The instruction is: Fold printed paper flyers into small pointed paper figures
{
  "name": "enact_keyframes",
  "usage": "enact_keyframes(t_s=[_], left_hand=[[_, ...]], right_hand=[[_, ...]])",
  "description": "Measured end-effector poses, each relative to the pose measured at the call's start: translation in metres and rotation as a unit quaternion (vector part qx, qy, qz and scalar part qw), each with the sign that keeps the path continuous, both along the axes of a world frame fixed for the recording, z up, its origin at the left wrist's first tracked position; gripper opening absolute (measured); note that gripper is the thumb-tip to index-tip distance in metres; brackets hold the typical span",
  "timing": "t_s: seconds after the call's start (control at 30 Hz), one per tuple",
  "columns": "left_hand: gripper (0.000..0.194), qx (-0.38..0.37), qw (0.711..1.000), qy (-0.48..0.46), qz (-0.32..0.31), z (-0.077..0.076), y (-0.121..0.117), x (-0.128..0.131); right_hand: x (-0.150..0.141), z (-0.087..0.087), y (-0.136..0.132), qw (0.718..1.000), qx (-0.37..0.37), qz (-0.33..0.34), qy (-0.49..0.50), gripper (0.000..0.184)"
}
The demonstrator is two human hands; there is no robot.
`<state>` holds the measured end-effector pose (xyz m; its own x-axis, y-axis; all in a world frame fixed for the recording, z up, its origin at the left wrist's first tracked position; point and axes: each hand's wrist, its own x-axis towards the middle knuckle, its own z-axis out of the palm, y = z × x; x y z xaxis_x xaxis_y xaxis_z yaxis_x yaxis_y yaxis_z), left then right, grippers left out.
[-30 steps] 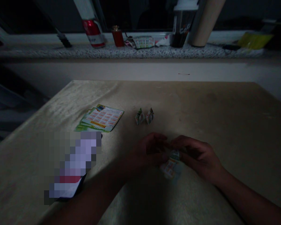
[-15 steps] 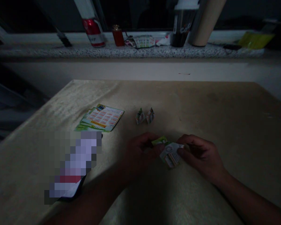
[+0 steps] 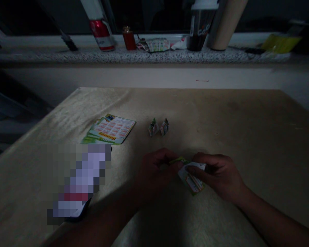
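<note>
Between both hands is a folded printed paper card [image 3: 193,181], white with green edges and a printed panel, tilted above the table. My left hand [image 3: 157,173] is closed on its green upper-left part, thumb on top. My right hand [image 3: 217,173] pinches the upper-right part, its thumb lying across the white face. Beyond the hands, two small folded paper pieces [image 3: 153,127] stand side by side on the table. A fanned stack of flat printed cards [image 3: 112,128] lies to the left of them.
A phone [image 3: 79,188], its screen blurred out, lies left of my left forearm on the table [image 3: 237,116]. On the granite sill [image 3: 134,58] stand a red can [image 3: 102,36], a small red bottle [image 3: 129,39], a dark cup [image 3: 198,32], a tan cylinder [image 3: 225,29] and a crumpled wrapper [image 3: 158,45].
The folded card has tipped and shifted slightly down and right. My right thumb has slid left across its face, closer to the left hand. The folded pieces and stack stay put.
</note>
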<state>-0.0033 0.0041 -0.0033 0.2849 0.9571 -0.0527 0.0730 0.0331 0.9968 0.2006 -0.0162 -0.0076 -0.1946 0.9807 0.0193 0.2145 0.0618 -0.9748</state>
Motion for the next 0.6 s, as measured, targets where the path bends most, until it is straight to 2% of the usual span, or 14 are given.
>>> enact_keyframes(t_s=[0.2,0.37,0.6], left_hand=[[0.003,0.028,1.000,0.014,0.002,-0.0003,0.0015,-0.0027],[0.007,0.007,1.000,-0.016,-0.014,0.0008,0.0021,-0.0037],[0.003,0.028,0.998,-0.014,-0.053,0.0048,0.0033,-0.0080]], right_hand=[[0.0032,-0.0030,-0.0011,0.998,-0.051,0.022,0.040,0.019],[0.0042,-0.0062,-0.0028,0.991,-0.097,0.035,0.087,0.020],[0.0064,-0.0070,-0.0026,0.989,-0.105,0.052,0.092,0.020]])
